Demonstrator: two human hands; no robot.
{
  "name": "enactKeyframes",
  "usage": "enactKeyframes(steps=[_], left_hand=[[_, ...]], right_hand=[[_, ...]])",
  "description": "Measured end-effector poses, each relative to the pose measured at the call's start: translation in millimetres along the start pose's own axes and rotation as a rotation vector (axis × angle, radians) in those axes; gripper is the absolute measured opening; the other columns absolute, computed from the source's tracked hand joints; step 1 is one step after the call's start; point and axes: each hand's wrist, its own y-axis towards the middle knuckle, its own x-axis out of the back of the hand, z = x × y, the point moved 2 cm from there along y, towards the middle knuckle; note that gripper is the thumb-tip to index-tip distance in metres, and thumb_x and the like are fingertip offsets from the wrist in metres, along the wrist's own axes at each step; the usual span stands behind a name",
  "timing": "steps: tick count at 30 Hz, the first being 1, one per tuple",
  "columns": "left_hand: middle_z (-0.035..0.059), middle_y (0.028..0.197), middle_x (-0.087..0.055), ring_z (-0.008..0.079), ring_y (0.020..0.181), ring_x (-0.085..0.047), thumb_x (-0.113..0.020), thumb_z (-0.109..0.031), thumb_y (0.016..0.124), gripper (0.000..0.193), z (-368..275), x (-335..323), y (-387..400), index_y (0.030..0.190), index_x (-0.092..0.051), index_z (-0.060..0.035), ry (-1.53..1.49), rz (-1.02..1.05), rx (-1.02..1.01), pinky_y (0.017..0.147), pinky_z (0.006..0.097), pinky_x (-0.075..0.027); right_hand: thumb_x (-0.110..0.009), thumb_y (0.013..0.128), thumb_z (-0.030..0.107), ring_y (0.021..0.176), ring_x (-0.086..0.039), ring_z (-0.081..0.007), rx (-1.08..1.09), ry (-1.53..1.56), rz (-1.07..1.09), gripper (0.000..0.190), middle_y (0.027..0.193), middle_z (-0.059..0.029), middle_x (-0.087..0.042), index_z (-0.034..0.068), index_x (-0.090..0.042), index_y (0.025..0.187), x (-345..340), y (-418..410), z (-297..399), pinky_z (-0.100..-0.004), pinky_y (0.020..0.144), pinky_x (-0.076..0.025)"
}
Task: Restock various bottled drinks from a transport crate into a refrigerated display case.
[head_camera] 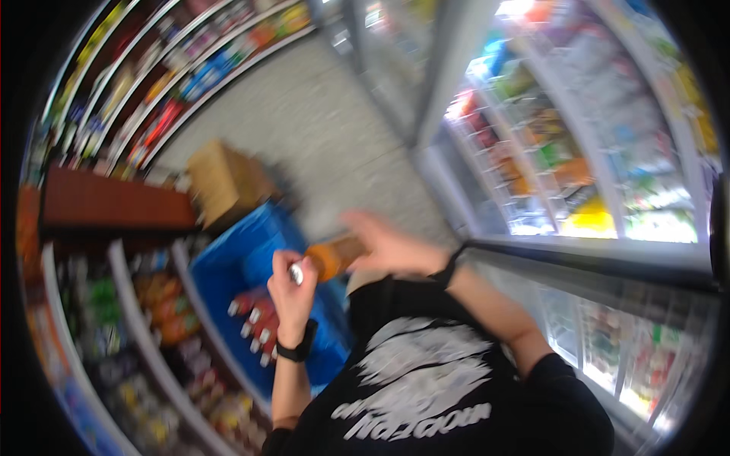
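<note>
A bottle of orange-brown drink (333,256) with a white cap lies slantwise between my hands, in front of my body. The fingers of my left hand (293,290) close around its neck by the cap. At the other end my right hand (388,245), blurred, is by the bottle's base with its fingers spread; whether the palm touches it cannot be told. Below my left hand, several red bottles with white caps (259,328) stand in a blue plastic crate (228,251).
A cardboard box (228,182) stands on the grey floor (319,125) beyond the crate. Stocked shelves (228,80) line the far left, and more shelves (142,319) border the crate. On the right, a lit drinks cooler (582,131) has its glass door (393,62) ajar.
</note>
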Motion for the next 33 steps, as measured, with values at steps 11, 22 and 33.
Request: enactKeyframes(steps=[11, 22, 33], left_hand=[[0.0182, 0.070, -0.061, 0.0353, 0.064, -0.065, -0.057, -0.017, 0.089, 0.016, 118, 103, -117, 0.092, -0.049, -0.0035, 0.524, -0.250, 0.395, 0.054, 0.0405, -0.050], [0.0188, 0.089, -0.065, 0.0285, 0.057, -0.067, -0.064, -0.022, 0.085, 0.036, 351, 14, -291, 0.104, -0.048, 0.0033, 0.198, -0.398, 1.432, 0.044, 0.0393, -0.058], [0.0264, 0.106, -0.060, 0.0413, 0.082, -0.064, -0.063, -0.017, 0.082, 0.045, 403, 4, -308, 0.119, -0.047, 0.0047, -0.254, -0.294, 1.498, 0.067, 0.0477, -0.057]], right_hand=[[-0.056, 0.089, 0.032, 0.067, -0.062, -0.0208, -0.956, -0.143, 0.037, 0.029, 0.076, -0.0089, -0.061, 0.006, -0.059, 0.100, 10, -282, -298, -0.0331, 0.057, -0.050], [-0.053, 0.092, 0.034, 0.062, -0.063, -0.0173, -1.307, 0.351, -0.167, 0.032, 0.082, -0.0080, -0.064, 0.010, -0.054, 0.112, 26, -323, -300, -0.0293, 0.049, -0.051], [-0.056, 0.092, 0.025, 0.062, -0.064, -0.0213, -0.695, -0.228, -1.011, 0.025, 0.072, -0.0097, -0.063, 0.005, -0.058, 0.106, 143, -228, -235, -0.0321, 0.058, -0.051]])
